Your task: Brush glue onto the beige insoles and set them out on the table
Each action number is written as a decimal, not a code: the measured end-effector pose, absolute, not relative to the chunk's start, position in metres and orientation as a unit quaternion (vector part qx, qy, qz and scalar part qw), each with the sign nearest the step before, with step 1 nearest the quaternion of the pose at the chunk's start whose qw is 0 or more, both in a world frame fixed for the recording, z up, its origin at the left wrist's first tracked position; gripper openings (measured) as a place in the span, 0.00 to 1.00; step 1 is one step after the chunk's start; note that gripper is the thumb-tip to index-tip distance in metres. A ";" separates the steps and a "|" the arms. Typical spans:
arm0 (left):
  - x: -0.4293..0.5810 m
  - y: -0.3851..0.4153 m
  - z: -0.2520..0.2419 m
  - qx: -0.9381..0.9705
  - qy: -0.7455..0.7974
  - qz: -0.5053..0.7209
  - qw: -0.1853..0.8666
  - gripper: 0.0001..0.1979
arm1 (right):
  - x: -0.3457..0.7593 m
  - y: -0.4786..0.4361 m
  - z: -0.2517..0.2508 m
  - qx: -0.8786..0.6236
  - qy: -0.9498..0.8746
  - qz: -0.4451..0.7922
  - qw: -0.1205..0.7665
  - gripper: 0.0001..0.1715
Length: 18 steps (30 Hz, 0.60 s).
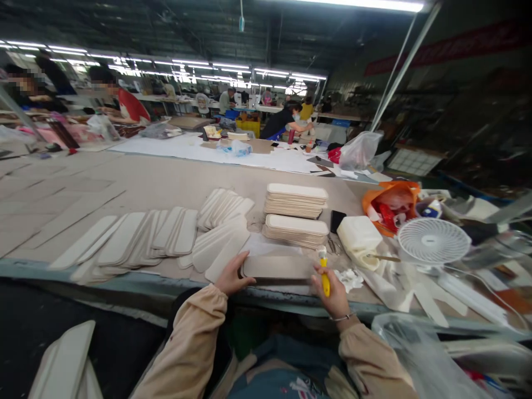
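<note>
My left hand (231, 275) grips the left end of a long flat beige rounded-end piece (277, 267) held at the near table edge. At that piece's right end my right hand (332, 292) is closed on a yellow-handled tool (323, 273) with a white tip pointing up. Two neat stacks of the same beige pieces (296, 215) stand just beyond. More of these pieces lie fanned out in overlapping rows (166, 235) to the left.
A white jug (358, 235), a small white fan (433, 241), an orange bag (390, 203) and clear plastic (424, 354) crowd the right. More beige pieces (64, 363) rest at lower left. Other people work at far tables (286, 119).
</note>
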<state>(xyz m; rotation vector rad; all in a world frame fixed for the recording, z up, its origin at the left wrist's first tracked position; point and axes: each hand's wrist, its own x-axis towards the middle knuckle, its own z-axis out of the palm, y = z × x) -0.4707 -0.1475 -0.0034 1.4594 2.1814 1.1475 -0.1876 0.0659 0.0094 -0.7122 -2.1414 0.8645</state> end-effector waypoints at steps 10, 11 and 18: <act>-0.468 -0.145 -0.007 0.515 0.733 0.426 0.127 0.44 | -0.249 0.011 0.047 -0.255 -0.637 0.655 0.315 0.23; -0.467 -0.145 -0.007 0.516 0.729 0.431 0.128 0.45 | -0.259 0.006 0.047 -0.256 -0.639 0.660 0.302 0.23; -0.469 -0.146 -0.009 0.514 0.721 0.441 0.141 0.50 | -0.316 -0.018 0.049 -0.286 -0.690 0.622 0.237 0.22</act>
